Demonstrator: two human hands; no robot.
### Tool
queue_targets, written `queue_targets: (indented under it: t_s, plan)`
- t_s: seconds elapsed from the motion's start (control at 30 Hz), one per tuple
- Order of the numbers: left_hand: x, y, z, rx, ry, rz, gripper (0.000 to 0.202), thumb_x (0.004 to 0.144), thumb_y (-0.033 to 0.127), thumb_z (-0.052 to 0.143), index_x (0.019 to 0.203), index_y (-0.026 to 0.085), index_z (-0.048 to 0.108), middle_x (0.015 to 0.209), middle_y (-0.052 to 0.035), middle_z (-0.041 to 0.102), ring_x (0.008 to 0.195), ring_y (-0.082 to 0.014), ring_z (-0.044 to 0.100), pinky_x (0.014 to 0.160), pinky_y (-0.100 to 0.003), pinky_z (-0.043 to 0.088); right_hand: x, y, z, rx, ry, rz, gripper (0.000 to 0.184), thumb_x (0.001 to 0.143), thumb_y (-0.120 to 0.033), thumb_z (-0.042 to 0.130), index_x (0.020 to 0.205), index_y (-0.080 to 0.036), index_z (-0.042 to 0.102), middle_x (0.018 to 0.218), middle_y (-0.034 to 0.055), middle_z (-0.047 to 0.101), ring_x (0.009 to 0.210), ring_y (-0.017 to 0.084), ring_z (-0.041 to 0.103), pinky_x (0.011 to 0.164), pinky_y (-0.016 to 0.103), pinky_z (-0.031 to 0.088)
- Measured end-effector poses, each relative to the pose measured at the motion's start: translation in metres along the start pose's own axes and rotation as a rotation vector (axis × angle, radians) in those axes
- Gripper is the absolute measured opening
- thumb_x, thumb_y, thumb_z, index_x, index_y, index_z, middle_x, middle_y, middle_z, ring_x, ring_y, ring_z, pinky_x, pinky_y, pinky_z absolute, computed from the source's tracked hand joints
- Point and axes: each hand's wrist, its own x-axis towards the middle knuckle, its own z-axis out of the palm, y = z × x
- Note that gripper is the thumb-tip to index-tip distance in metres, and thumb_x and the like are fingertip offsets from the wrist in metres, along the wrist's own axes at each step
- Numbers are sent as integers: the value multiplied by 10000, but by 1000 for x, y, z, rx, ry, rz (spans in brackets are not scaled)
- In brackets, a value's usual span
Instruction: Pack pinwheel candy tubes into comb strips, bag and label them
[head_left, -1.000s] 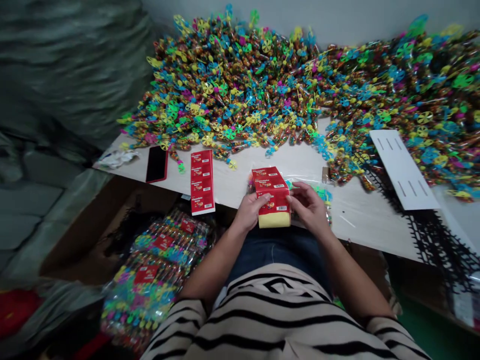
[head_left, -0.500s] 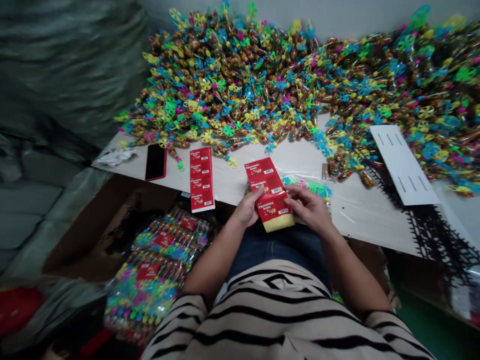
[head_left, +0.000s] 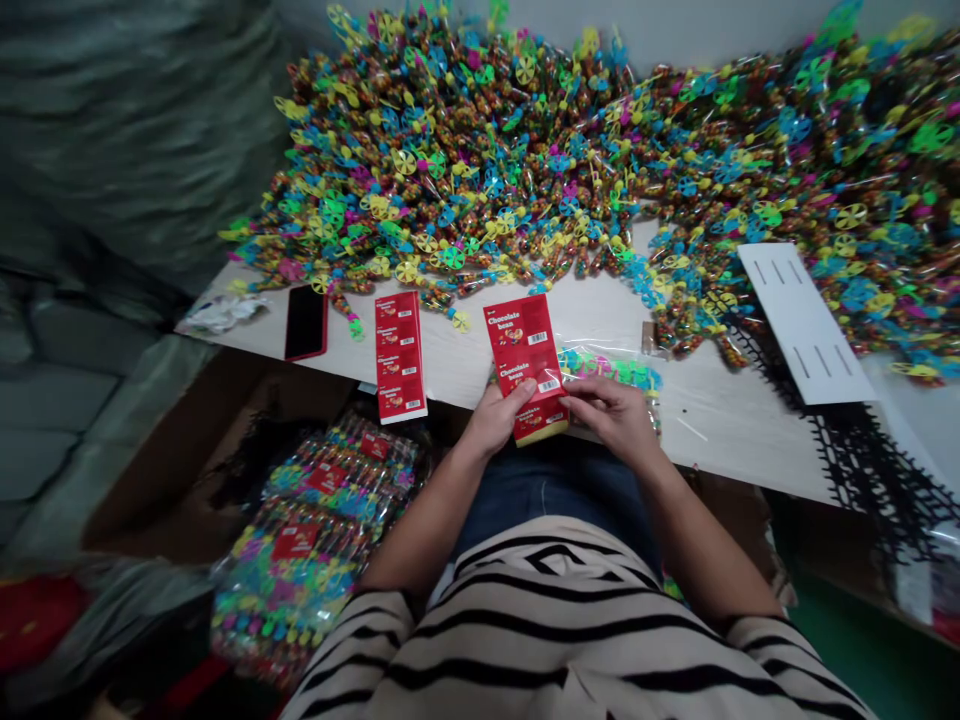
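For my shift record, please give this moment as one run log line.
left hand: holds red label strip | right hand: holds same strip | on table: second strip, phone

1. Left hand — fingers curled, closed in a grip, turned inward.
2. Right hand — also gripping, fingers bent toward the left hand, just apart from it.
3. Left forearm and right forearm slant inward, wrists gently bent, hands held low before the torso.

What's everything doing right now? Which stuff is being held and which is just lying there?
left hand, holding the red Chocolate bean strip
right hand, pinching the strip's lower edge
phone, lying flat, screen dark
red label strip, lying flat on the table
white slotted card, lying flat
candy tubes, heaped up
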Motion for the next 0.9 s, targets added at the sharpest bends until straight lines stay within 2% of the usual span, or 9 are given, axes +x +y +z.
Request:
queue_targets:
  t_s: [0.23, 0.47, 0.57, 0.7, 0.77, 0.9]
  plan:
    - [-4, 10, -3, 349, -24, 151, 500, 741, 534, 689, 1032, 127, 704, 1013, -103, 729, 978, -278, 665, 959, -421, 491, 1, -7, -4, -155, -13, -218, 86, 885, -279, 660, 908, -229, 727, 838, 27, 718, 731, 172, 664, 675, 281, 538]
    - [-5, 12, -1, 402, -21, 154, 531, 753, 554, 662, 1052, 117, 700, 1049, -114, 720, 1012, -292, 655, 963, -413, 483, -6, -6, 0, -208, -3, -276, 83, 914, -216, 603, 884, -219, 680, 843, 28, 699, 758, 168, 655, 692, 286, 534]
    - [-5, 9, -2, 356, 9, 133, 518, 743, 542, 676, 1039, 117, 702, 993, -106, 732, 1012, -297, 657, 952, -409, 491, -8, -6, 1, -284, 44, -350, 89, 919, -198, 581, 895, -217, 665, 880, 49, 676, 809, 178, 643, 725, 306, 537]
    - [-5, 3, 2, 236, 18, 69, 509, 713, 500, 717, 1054, 123, 696, 965, -102, 739, 1027, -307, 657, 938, -422, 504, -7, -2, 3, -401, 144, -502, 142, 898, -184, 626, 1033, -218, 656, 990, 85, 647, 905, 203, 620, 801, 354, 526]
    - [-4, 3, 5, 147, 35, 32, 514, 680, 476, 749, 1049, 122, 690, 974, -106, 739, 1017, -313, 664, 923, -431, 516, -8, 0, 5, -455, 175, -580, 192, 893, -153, 629, 1067, -232, 652, 988, 76, 646, 905, 199, 611, 798, 350, 515]
    - [-4, 17, 2, -37, 89, -73, 466, 607, 397, 802, 953, 107, 686, 900, -111, 745, 872, -304, 708, 833, -427, 567, -21, -9, 14, -599, 223, -792, 168, 922, -124, 572, 985, -250, 663, 905, 19, 673, 865, 170, 605, 824, 357, 467]
